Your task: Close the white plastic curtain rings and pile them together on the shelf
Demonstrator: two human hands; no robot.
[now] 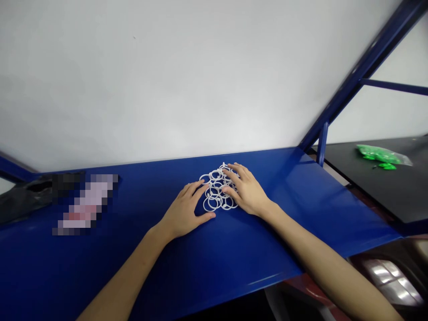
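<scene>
A heap of several white rings (pixel 217 189), thin and round with small nubs on some of them, lies on the blue tabletop (pixel 207 263). At the heap's left side is my left hand (pixel 185 209), fingers spread and thumb stretched along the near edge. My right hand (pixel 247 189) rests over the right part of the heap, its fingers apart and touching or just above the rings. Some rings are hidden beneath that hand. Neither hand grips anything.
On the left lie a black plastic bag (pixel 23 200) and a pixelated flat object (pixel 87 203). Blue metal uprights (pixel 347 80) rise at the right. Beyond them, a black table (pixel 371 178) holds a clear bag of green pieces (pixel 381 154). A white wall (pixel 167 80) stands behind.
</scene>
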